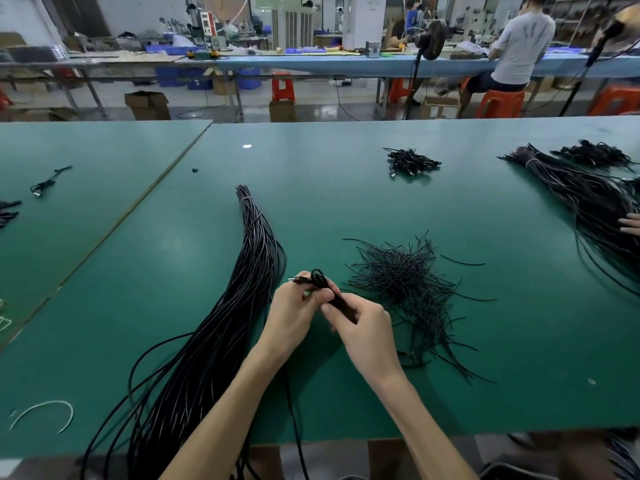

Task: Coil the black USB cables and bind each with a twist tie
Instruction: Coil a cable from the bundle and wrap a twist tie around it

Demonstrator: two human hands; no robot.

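Observation:
My left hand [294,308] and my right hand [363,323] meet over the green table [346,188], both gripping one black USB cable [318,279]. A small loop of it and its metal plug stick up above my left fingers. The rest of that cable trails down off the table's front edge. A long bundle of black USB cables [242,289], tied near its far end, lies to the left of my hands. A loose heap of black twist ties [408,285] lies just right of my hands. A small pile of coiled, bound cables [410,161] sits farther back.
Another person's fingers [632,226] rest on a second cable bundle [588,192] at the right edge. A few stray cables [45,183] lie on the left table. A white tie [45,410] lies at the front left. Behind stand workbenches, orange stools and seated workers.

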